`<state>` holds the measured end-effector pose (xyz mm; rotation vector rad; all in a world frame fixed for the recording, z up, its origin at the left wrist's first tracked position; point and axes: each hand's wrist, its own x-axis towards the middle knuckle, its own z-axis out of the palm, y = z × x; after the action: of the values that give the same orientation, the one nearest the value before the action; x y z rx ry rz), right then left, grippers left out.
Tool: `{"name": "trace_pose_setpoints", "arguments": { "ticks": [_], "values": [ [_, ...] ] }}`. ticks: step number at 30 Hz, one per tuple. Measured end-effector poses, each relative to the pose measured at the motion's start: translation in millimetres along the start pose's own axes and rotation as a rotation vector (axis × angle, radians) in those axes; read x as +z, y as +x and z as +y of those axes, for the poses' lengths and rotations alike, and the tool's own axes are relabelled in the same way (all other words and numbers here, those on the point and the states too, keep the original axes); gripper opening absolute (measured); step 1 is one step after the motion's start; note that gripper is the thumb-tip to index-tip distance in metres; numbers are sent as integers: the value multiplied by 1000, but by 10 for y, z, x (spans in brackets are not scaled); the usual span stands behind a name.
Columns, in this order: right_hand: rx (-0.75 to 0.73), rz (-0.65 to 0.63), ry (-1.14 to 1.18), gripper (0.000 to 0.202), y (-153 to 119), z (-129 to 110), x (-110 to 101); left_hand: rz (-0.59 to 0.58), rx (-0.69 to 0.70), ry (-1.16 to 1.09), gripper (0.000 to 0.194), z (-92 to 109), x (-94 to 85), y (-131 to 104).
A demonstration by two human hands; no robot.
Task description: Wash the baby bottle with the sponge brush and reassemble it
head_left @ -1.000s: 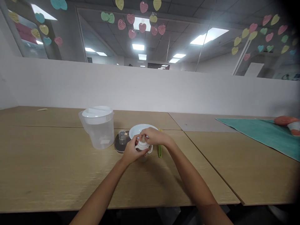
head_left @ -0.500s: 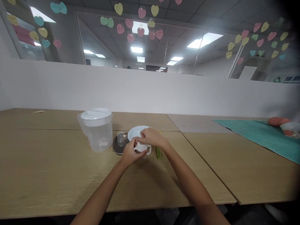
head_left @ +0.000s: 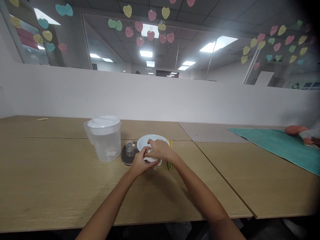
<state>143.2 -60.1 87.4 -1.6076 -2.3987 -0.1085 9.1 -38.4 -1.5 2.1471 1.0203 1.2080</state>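
On the left of the desk (head_left: 62, 173), toward its back edge, stands a clear jug (head_left: 107, 143) with a white lid, probably stiff and light for its bulk, best taken by its side handle. Just right of it lies a dark tray (head_left: 127, 161) bearing a small clear cap (head_left: 129, 149), likely thin and easily tipped. The left hand (head_left: 138, 163) has its fingers curled around the side of the white-handled bottle (head_left: 150, 160), which is at mid-desk, in front of the white plate (head_left: 143, 141). The bottle looks light and firm, perhaps slick; its side loops and collar should give the surest hold. The right hand (head_left: 161, 150) is bent over the bottle's top; its fingertips are hidden, so I cannot tell whether they pinch anything. Beside it lies a slim green-and-yellow tool (head_left: 170, 165). Toward the right edge, a teal cloth (head_left: 270, 143), likely soft and limp, lies under an orange-and-white thing (head_left: 296, 130).
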Motion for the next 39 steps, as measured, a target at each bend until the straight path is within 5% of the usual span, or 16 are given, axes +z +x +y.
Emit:
{"name": "trace_pose_setpoints", "arguments": {
  "ticks": [6,13,18,26,34,39],
  "values": [
    [249,255,8,36,-37,-67,334,25,-19,-35,67,-29,45,-19],
    [-21,596,528,27,-277,211,697,70,184,165,50,-108,-149,-53],
    [-116,606,604,28,-347,260,866,442,71,282,32,-371,-334,13],
    [-200,631,469,28,-358,314,886,207,-34,650,52,-880,-411,136],
    [-193,620,480,28,-366,389,891,263,-73,727,47,-765,-428,117],
    [-197,632,476,27,-380,378,882,303,-226,640,32,-639,-420,119]
  ]
}}
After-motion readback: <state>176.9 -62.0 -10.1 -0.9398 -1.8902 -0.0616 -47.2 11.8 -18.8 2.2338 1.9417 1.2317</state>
